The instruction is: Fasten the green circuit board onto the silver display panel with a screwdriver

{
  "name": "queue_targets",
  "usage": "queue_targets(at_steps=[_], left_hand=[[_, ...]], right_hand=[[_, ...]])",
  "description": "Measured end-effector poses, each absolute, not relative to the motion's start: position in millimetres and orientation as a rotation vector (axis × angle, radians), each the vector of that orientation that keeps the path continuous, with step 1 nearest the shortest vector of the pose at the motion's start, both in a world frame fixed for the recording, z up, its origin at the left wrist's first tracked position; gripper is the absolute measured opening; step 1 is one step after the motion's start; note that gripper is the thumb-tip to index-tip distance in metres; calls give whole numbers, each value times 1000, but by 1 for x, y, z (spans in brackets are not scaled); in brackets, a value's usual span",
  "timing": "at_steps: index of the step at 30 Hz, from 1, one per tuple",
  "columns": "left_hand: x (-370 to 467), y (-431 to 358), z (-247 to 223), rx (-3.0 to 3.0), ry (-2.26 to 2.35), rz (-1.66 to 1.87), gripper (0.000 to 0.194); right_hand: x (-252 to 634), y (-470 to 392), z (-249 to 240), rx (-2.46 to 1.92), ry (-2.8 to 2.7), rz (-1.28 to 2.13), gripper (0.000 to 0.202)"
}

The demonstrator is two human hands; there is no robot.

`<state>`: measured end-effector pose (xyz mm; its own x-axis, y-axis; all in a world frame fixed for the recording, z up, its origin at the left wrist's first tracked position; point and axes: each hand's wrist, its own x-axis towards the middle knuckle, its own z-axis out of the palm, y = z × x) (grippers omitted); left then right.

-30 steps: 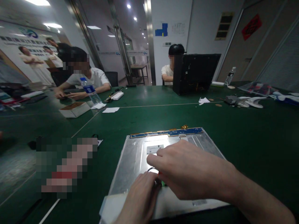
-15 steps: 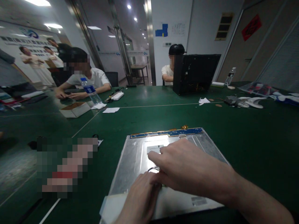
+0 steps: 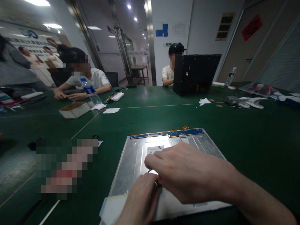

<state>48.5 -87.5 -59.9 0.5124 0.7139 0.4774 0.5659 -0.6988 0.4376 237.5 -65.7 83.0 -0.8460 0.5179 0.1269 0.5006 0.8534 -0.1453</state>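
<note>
A flat silver display panel (image 3: 133, 162) lies on the green table before me, metal back upward, with a blue circuit strip (image 3: 187, 132) along its far edge. Over the panel's middle my right hand (image 3: 180, 170) is bent down and closed, its fingertips mostly hidden. A thin dark cable (image 3: 150, 171) curves out from beneath its fingers. My left hand (image 3: 142, 193) rests at the near part of the panel, fingers curled and touching the right hand. What the left fingers grip is hidden. Whitish film (image 3: 114, 204) covers the panel's near-left corner.
Left of the panel lies a pixelated long object (image 3: 70, 168). Farther off stand an open white box (image 3: 75, 111), a water bottle (image 3: 91, 92) and a black case (image 3: 199, 73). Scraps of paper (image 3: 111, 110) lie beyond the panel. Two people sit across the table.
My right hand has shifted slightly left and turned, its fingers curling further in. Less of the cable loop shows. The panel has not moved.
</note>
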Motion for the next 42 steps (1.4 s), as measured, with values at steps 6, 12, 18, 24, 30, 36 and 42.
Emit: queue_targets(at_steps=[6, 12, 18, 24, 30, 36, 42], left_hand=[[48, -87, -62, 2533, 1059, 1019, 14], [44, -86, -72, 2540, 1045, 963, 16], [47, -87, -60, 2532, 1054, 974, 12], [49, -87, -63, 2538, 1087, 969, 11], [44, -87, -71, 2545, 1047, 943, 15], [47, -89, -60, 2532, 1085, 899, 11], [47, -89, -58, 2549, 1060, 937, 14]], right_hand=[[236, -68, 82, -835, -2824, 177, 21], [230, -65, 80, -1044, -2791, 37, 24], [233, -67, 84, -961, -2805, 91, 9], [235, -68, 85, -865, -2821, 170, 12], [233, -64, 79, -995, -2782, 25, 23], [235, -67, 82, -950, -2805, 52, 7], [236, -67, 84, -883, -2814, 112, 11]])
